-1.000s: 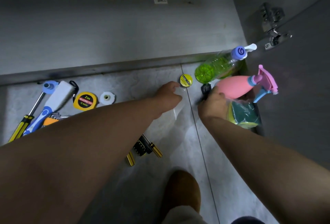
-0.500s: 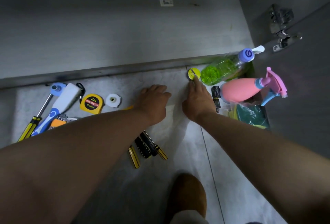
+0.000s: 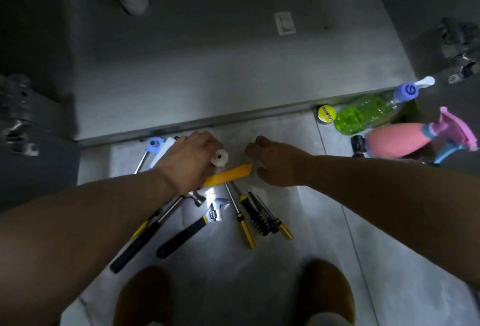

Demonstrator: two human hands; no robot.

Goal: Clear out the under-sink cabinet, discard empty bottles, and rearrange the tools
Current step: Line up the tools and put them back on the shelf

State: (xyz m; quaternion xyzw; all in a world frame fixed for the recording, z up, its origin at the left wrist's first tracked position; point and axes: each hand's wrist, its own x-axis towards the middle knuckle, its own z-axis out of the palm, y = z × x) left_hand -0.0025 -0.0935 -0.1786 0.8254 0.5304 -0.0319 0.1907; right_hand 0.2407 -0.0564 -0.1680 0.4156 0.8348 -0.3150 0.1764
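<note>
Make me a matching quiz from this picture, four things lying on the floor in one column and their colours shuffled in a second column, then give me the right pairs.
Things:
1. spray bottle
2. soap bottle
3. adjustable wrench
4. small plastic nut

Colours:
A. white
B. pink
C. black handle, silver head
D. bright green

Pairs: 1-B, 2-D, 3-C, 4-A

Home kitchen floor: open cabinet (image 3: 233,71), spray bottles (image 3: 394,141).
</note>
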